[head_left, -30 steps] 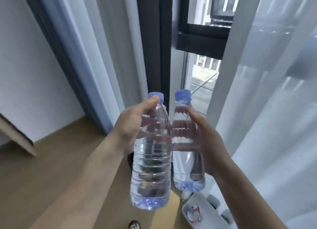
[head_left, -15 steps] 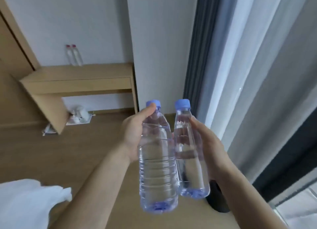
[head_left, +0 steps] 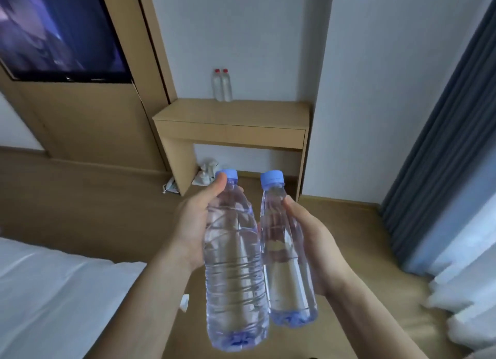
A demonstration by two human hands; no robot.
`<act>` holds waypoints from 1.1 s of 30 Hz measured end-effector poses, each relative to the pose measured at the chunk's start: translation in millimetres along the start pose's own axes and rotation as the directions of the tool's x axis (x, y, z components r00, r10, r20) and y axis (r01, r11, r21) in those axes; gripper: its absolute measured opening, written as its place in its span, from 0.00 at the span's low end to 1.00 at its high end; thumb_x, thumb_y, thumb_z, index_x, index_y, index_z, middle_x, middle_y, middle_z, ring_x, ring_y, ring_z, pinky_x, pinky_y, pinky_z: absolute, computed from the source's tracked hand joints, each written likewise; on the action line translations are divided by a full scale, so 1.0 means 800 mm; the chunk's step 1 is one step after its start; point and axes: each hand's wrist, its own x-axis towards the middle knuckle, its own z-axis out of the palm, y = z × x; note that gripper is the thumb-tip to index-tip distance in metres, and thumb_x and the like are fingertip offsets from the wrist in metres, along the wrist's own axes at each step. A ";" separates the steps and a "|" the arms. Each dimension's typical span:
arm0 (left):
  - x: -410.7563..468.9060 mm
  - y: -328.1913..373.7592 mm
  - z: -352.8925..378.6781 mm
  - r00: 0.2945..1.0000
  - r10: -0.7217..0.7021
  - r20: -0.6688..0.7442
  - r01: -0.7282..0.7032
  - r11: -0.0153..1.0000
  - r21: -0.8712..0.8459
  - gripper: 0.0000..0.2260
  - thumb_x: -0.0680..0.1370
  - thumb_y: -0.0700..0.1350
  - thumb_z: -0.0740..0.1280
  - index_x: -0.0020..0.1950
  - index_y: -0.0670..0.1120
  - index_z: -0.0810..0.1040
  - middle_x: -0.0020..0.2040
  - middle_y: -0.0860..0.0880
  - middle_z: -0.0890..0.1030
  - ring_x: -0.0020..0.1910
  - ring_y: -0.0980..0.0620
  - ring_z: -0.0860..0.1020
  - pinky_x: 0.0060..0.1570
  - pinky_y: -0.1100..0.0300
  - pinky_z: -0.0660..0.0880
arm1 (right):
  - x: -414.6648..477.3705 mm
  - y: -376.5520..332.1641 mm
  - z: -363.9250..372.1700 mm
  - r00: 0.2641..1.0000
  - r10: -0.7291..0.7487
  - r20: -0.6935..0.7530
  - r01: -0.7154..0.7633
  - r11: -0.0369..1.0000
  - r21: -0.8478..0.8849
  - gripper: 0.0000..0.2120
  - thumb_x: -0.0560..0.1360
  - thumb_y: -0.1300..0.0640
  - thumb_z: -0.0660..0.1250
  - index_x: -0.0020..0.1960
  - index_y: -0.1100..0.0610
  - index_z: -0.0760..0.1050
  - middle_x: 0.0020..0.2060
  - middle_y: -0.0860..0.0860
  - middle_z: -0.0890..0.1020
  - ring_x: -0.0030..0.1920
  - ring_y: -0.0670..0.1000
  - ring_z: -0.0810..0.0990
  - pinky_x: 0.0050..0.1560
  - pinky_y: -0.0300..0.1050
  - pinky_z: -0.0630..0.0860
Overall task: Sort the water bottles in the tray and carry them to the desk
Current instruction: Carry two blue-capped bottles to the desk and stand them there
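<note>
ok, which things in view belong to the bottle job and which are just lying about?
Job: left hand gripping the larger blue-capped bottle; right hand gripping the slimmer blue-capped bottle; desk; two red-capped bottles standing on it.

Lying about: TV; bed; curtain; white clutter on the floor under the desk.

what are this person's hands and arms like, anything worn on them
Both are bare. The left hand and right hand have no gloves, and no rings show on the fingers in view. The left forearm and right forearm are uncovered down to the picture's lower edge: no sleeve, watch, bracelet or marking shows.
</note>
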 end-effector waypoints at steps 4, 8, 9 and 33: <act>0.076 0.018 -0.010 0.990 0.063 -0.129 -0.057 0.997 0.046 0.18 0.64 0.54 0.70 0.43 0.40 0.78 0.35 0.40 0.80 0.29 0.44 0.80 0.29 0.54 0.79 | 0.088 -0.012 -0.023 0.988 0.118 0.104 -0.122 0.992 0.027 0.17 0.71 0.44 0.66 0.46 0.58 0.82 0.41 0.58 0.83 0.42 0.56 0.82 0.50 0.53 0.77; 0.156 0.037 -0.004 0.949 0.115 -0.294 -0.077 0.987 0.138 0.13 0.72 0.51 0.69 0.42 0.41 0.78 0.32 0.43 0.81 0.26 0.47 0.80 0.28 0.58 0.77 | 0.183 -0.045 -0.041 0.974 0.164 0.154 -0.173 0.984 0.049 0.22 0.69 0.42 0.69 0.51 0.60 0.77 0.46 0.62 0.78 0.51 0.63 0.76 0.62 0.64 0.69; 0.175 0.042 -0.003 0.939 0.105 -0.327 -0.061 0.988 0.143 0.13 0.73 0.52 0.68 0.39 0.41 0.79 0.31 0.43 0.81 0.25 0.48 0.79 0.28 0.59 0.77 | 0.204 -0.053 -0.043 0.969 0.182 0.168 -0.193 0.980 0.052 0.22 0.70 0.41 0.68 0.52 0.59 0.76 0.46 0.61 0.77 0.51 0.63 0.76 0.59 0.64 0.71; 0.576 0.171 -0.179 0.936 0.072 -0.344 -0.027 0.991 0.134 0.11 0.73 0.42 0.63 0.35 0.37 0.78 0.31 0.41 0.78 0.27 0.44 0.77 0.29 0.55 0.79 | 0.668 -0.081 -0.036 0.981 0.181 -0.070 -0.191 0.962 -0.193 0.20 0.68 0.41 0.68 0.46 0.58 0.81 0.38 0.59 0.79 0.35 0.56 0.78 0.42 0.52 0.76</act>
